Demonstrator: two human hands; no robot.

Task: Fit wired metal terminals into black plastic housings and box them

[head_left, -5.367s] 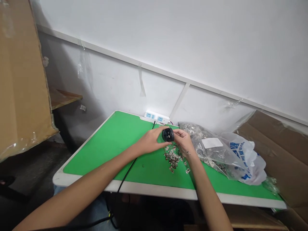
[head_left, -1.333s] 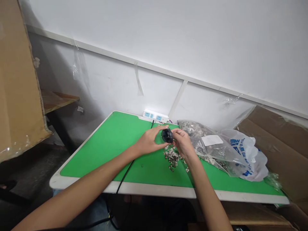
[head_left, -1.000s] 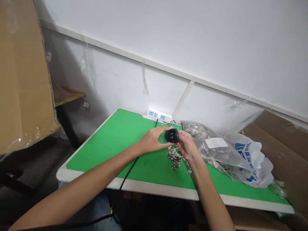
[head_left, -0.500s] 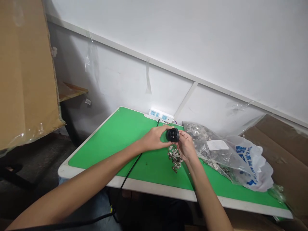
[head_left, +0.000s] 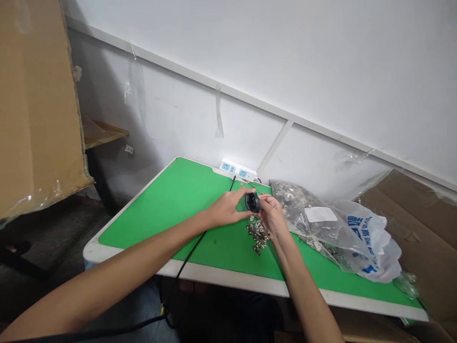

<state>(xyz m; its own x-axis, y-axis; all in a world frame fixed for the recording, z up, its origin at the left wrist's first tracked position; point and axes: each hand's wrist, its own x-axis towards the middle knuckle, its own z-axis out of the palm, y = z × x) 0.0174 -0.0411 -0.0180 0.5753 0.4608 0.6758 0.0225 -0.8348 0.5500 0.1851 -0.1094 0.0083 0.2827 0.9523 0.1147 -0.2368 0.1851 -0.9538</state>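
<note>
A black, round, cup-like plastic housing [head_left: 252, 203] is held above the green tabletop, its hollow face turned partly toward me. My left hand [head_left: 228, 208] grips its left side between thumb and fingers. At its right side, the closed fingers of my right hand [head_left: 273, 213] pinch it; a thin red wire shows by those fingertips. Just below the hands lies a small pile of metal fittings [head_left: 258, 234] on the green tabletop [head_left: 157, 209]. What sits inside the housing is too small to make out.
A white power strip [head_left: 237, 170] stands against the wall, with a black cable [head_left: 193, 255] running across the table and over its front edge. To the right lie a clear bag of metal parts [head_left: 296, 205] and a white plastic bag [head_left: 378, 238]. Cardboard [head_left: 410, 214] stands beyond.
The black housing has turned in my hands: its side with small white marks faced me before, and its hollow shows now. Both hands stay in nearly the same place.
</note>
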